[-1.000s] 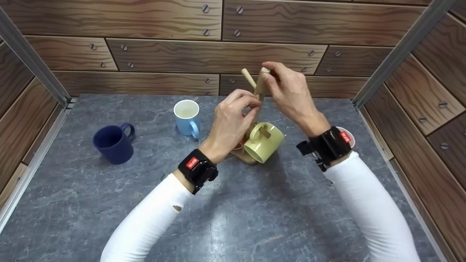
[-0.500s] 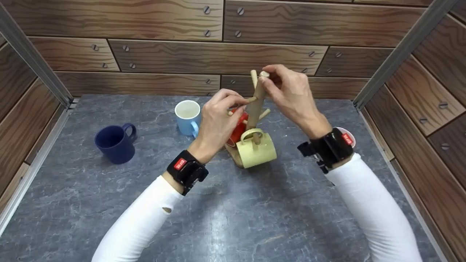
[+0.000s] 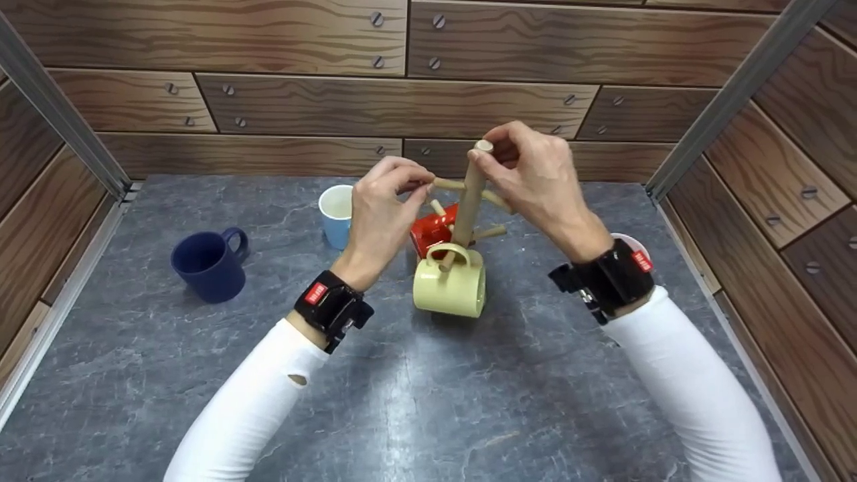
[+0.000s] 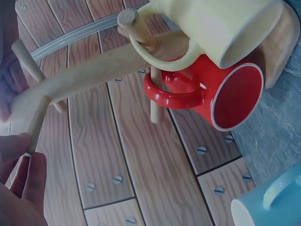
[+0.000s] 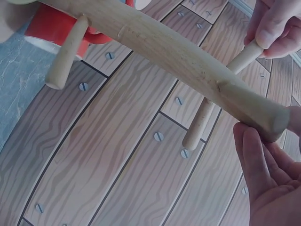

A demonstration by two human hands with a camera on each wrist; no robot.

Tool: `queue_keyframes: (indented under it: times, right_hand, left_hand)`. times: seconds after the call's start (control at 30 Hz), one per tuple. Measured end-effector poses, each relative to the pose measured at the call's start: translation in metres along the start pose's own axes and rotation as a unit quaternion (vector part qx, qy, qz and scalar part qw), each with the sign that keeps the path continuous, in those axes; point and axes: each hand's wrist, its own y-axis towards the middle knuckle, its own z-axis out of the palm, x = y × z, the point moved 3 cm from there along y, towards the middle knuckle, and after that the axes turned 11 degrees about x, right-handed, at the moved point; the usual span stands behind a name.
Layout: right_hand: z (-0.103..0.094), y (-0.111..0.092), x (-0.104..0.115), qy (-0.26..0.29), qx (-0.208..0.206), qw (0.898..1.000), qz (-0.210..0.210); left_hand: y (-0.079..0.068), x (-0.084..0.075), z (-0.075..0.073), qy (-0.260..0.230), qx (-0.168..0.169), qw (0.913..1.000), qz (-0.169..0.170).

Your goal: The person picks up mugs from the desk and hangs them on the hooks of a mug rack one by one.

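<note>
A wooden mug tree (image 3: 470, 207) stands on the table between my hands. My left hand (image 3: 381, 217) pinches the end of one upper peg (image 4: 38, 120) between thumb and fingers. With thumb and fingertips, my right hand (image 3: 539, 181) holds the top of the post (image 5: 254, 110). From a lower peg at the front, a pale yellow mug (image 3: 450, 289) hangs by its handle, lying sideways. A red mug (image 3: 432, 231) hangs by its handle on another lower peg behind it; the left wrist view shows its handle (image 4: 174, 98) round that peg. The base is mostly hidden in the head view.
A dark blue mug (image 3: 213, 273) stands upright at the left. Behind my left hand is a light blue mug (image 3: 335, 217), partly covered. A white-rimmed cup (image 3: 631, 246) at the right is mostly hidden by my right wrist. Wood-patterned walls (image 3: 301, 104) enclose the table.
The mug tree has turned, carrying the yellow mug leftward and bringing the red mug into fuller view. My left hand has moved left with the peg; my right hand stays at the post's top.
</note>
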Motion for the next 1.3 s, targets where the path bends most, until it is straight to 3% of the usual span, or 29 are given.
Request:
queue_keyframes:
  times: [0.37, 0.8, 1.0, 1.3]
  right_hand:
    - [-0.002, -0.005, 0.004, -0.003, 0.003, 1.0, 0.009]
    - [-0.002, -0.006, 0.002, 0.023, 0.025, 0.998, 0.058]
    - [-0.004, -0.008, 0.003, 0.041, 0.045, 0.998, 0.035]
    - [-0.002, -0.005, 0.007, 0.011, 0.015, 1.0, -0.003]
  left_hand:
    - [0.009, 0.009, -0.001, -0.017, 0.0, 0.9984, -0.054]
    - [0.014, 0.012, -0.001, -0.022, 0.003, 0.9972, -0.071]
    - [0.013, 0.012, -0.002, -0.014, 0.001, 0.9962, -0.086]
    - [0.017, 0.015, -0.004, -0.006, 0.003, 0.9953, -0.097]
